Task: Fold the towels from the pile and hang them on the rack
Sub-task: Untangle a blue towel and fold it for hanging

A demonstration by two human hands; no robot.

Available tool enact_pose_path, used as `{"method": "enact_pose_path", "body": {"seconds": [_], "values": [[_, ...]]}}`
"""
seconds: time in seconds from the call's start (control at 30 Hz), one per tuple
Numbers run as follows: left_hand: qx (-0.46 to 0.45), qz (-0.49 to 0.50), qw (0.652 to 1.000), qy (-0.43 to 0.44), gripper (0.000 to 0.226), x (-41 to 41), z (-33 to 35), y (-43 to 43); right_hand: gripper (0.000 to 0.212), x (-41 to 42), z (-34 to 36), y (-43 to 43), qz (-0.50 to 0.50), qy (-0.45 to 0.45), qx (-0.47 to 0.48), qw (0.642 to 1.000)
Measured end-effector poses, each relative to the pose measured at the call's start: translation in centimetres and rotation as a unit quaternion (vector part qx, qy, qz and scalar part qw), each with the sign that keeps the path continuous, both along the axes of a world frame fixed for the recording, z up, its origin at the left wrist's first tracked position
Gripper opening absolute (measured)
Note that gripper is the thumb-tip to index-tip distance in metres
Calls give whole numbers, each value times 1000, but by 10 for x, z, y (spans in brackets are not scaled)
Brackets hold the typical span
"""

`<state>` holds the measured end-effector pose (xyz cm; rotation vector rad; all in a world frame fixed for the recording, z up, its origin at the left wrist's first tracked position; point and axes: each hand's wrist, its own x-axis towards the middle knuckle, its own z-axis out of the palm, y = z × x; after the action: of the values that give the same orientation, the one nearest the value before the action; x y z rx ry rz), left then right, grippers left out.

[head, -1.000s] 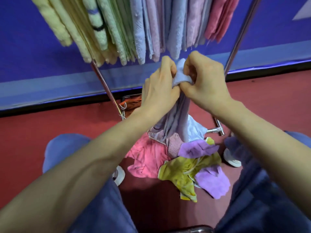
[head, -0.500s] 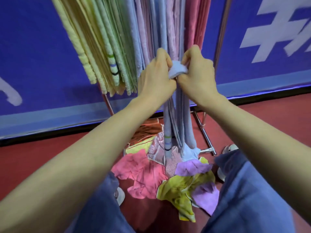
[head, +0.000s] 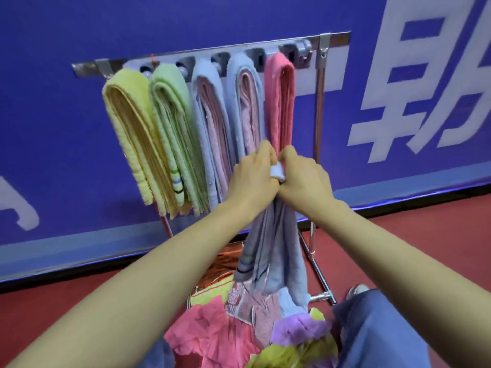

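Note:
My left hand and my right hand meet in front of the rack, both gripping the top of a light blue towel. The towel hangs down from them in long folds, its striped end near the pile. The metal rack carries several folded towels: yellow, green, two blue-and-pink ones and a pink one. One grey hook at the rack's right end is bare. The towel pile lies on the floor below my hands.
A blue wall banner with white lettering stands right behind the rack. Red floor stretches to the right. My knees in blue trousers flank the pile, and the rack's foot bar lies by my right knee.
Both hands have lifted the blue towel higher, from just above the pile up toward the rack. The view tilted up, so the rack's top bar and hooks now show.

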<state>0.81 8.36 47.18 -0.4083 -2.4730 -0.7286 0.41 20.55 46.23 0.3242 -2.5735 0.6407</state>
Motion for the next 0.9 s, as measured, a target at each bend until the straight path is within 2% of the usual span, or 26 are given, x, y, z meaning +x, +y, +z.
{"method": "enact_pose_path", "body": {"seconds": [0.1,0.3,0.47,0.6,0.8,0.9], "values": [[-22,-13,1000,4,25,-10,16,9,26,-16,12,14,-17,6,-17,1000],[-130,31,990,45,32,-50,81,19,24,-60,76,44,0,95,18,995],[-188,101,970,113,37,-88,152,31,26,-100,146,53,5,188,72,979],[-238,158,950,123,29,-118,188,34,20,-136,188,52,10,224,116,968],[-279,203,933,106,27,-138,182,31,16,-171,183,39,19,184,143,972],[-282,226,929,80,35,-143,169,27,24,-180,165,41,26,168,121,978]]}}
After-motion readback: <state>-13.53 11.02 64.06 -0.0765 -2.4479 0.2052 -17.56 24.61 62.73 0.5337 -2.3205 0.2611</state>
